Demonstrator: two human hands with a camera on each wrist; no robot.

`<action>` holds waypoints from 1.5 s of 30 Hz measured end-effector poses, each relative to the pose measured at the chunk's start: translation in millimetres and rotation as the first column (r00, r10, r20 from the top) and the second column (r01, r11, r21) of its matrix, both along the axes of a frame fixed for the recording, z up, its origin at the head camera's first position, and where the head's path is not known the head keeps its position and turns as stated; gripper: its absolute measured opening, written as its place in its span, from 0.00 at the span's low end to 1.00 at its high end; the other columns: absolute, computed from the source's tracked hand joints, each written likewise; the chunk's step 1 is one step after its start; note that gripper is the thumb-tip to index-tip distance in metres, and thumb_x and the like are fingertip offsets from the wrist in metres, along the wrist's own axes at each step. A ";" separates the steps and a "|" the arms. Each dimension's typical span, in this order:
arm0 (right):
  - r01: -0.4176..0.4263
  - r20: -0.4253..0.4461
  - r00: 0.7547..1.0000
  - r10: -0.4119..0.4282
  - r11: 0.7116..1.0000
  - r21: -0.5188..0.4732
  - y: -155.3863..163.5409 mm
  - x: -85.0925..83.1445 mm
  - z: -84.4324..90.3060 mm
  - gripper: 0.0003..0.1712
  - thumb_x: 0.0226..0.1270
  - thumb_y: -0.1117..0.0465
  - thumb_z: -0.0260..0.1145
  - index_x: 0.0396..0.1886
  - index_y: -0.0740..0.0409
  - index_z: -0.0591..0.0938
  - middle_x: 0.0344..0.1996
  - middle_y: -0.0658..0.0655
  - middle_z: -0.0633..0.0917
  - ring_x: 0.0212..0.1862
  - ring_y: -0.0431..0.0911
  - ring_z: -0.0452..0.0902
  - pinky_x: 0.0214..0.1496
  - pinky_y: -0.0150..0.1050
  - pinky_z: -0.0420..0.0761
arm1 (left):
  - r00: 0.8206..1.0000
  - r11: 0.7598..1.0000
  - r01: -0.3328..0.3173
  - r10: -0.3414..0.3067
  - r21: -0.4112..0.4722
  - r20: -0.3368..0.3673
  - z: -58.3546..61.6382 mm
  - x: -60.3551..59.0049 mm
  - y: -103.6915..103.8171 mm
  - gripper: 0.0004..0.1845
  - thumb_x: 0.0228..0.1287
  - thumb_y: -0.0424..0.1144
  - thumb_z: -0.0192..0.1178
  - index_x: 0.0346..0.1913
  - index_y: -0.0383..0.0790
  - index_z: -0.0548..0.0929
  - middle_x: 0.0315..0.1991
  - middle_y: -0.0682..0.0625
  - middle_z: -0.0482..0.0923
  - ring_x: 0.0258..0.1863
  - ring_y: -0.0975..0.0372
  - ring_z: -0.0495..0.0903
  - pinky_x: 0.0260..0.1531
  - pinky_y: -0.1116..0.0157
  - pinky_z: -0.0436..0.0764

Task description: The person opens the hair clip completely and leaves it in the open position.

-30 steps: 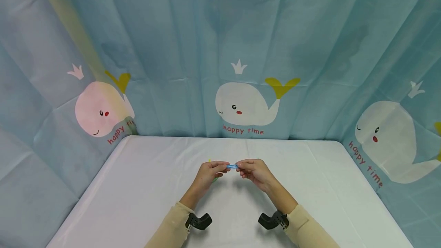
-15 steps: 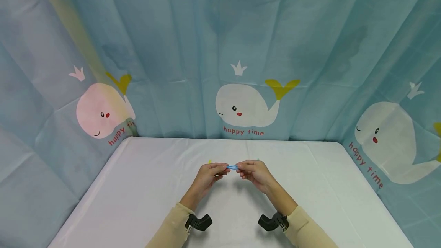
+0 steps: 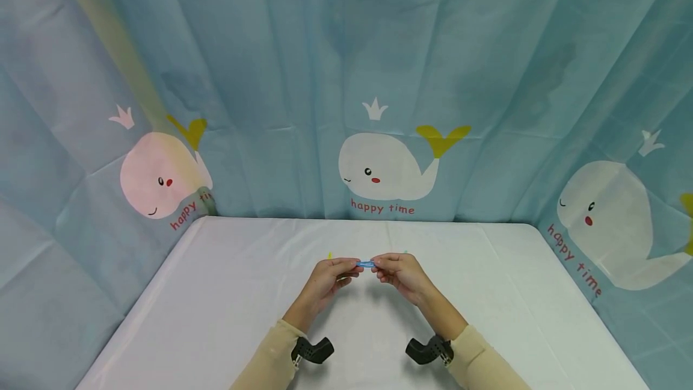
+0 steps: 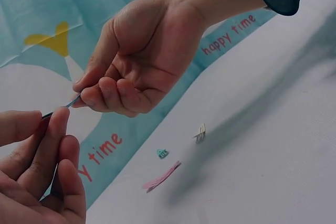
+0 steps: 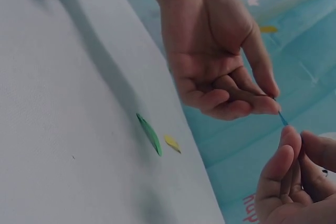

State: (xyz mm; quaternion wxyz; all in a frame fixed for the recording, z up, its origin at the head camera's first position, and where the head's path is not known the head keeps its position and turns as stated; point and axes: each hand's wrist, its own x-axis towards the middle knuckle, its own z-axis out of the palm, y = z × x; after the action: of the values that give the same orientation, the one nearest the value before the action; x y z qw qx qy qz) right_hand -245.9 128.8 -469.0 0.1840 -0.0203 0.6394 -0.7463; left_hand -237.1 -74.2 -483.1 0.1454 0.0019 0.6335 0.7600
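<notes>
A small blue hair clip point(image 3: 365, 264) is held level above the white table, between both hands. My left hand point(image 3: 323, 281) pinches its left end between thumb and fingers. At the other end, the thumb and fingers of my right hand point(image 3: 403, 275) pinch it. In the left wrist view only a thin edge of the clip shows between the fingertips; the rest is covered. A green hair clip point(image 5: 149, 135) and a yellow hair clip point(image 5: 172, 143) lie on the table beyond my left hand, as the right wrist view shows.
Beyond my right hand lie a pink hair clip point(image 4: 161, 177), a small teal claw clip point(image 4: 163, 153) and a pale toothed clip point(image 4: 200, 133). The white table point(image 3: 216, 306) ends at a blue whale-print curtain point(image 3: 281, 167). Black devices point(image 3: 314, 351) are strapped to both wrists.
Both hands keep their pinch on the blue hair clip and barely move. The head view has shifted slightly. A green edge seen below the left hand earlier is now hidden.
</notes>
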 end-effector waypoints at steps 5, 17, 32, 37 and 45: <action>0.016 -0.010 1.000 -0.016 1.000 0.002 -3.5 0.5 -1.3 0.15 0.68 0.65 0.62 0.46 0.76 0.80 0.26 0.49 0.85 0.27 0.38 0.78 0.34 0.29 0.80 | 1.000 1.000 -0.021 0.021 0.009 0.000 -0.5 -0.1 1.2 0.17 0.65 0.38 0.62 0.50 0.26 0.83 0.31 0.56 0.88 0.34 0.67 0.83 0.40 0.69 0.77; 0.133 -0.043 0.990 -0.131 0.990 0.046 -13.3 3.6 0.5 0.13 0.67 0.69 0.62 0.44 0.79 0.80 0.21 0.49 0.83 0.25 0.38 0.76 0.31 0.29 0.79 | 0.995 0.996 -0.086 0.086 -0.006 -0.040 3.9 0.5 6.7 0.16 0.65 0.33 0.61 0.49 0.21 0.82 0.31 0.51 0.88 0.32 0.68 0.85 0.42 0.70 0.82; 0.182 -0.008 0.983 -0.182 0.983 0.033 -15.1 4.0 -3.8 0.11 0.66 0.69 0.63 0.41 0.76 0.82 0.21 0.50 0.83 0.24 0.38 0.75 0.29 0.29 0.78 | 0.996 0.996 -0.092 0.092 0.013 0.006 4.2 3.0 9.5 0.18 0.65 0.34 0.61 0.52 0.21 0.80 0.31 0.53 0.88 0.34 0.66 0.86 0.39 0.72 0.82; 0.164 -0.006 0.986 -0.164 0.986 0.018 -15.0 3.9 -2.0 0.11 0.66 0.69 0.62 0.41 0.76 0.81 0.22 0.50 0.83 0.25 0.38 0.75 0.31 0.29 0.78 | 0.994 0.994 -0.103 0.102 0.031 0.030 3.8 3.7 9.5 0.16 0.66 0.34 0.61 0.49 0.24 0.82 0.32 0.52 0.88 0.31 0.68 0.84 0.37 0.72 0.82; 0.166 0.018 0.986 -0.166 0.986 0.010 -16.1 0.1 2.3 0.11 0.67 0.68 0.63 0.42 0.75 0.82 0.23 0.50 0.85 0.25 0.39 0.76 0.32 0.30 0.80 | 0.993 0.993 -0.116 0.115 0.011 0.027 5.5 0.9 6.8 0.17 0.67 0.37 0.60 0.51 0.27 0.82 0.32 0.55 0.87 0.34 0.68 0.84 0.40 0.72 0.81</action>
State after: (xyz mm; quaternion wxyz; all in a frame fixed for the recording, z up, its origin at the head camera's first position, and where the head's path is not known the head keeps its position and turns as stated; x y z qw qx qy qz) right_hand -245.8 112.7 -466.8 0.1272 0.0408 0.6402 -0.7565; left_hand -236.2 -67.5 -477.6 0.1094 -0.0438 0.6259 0.7709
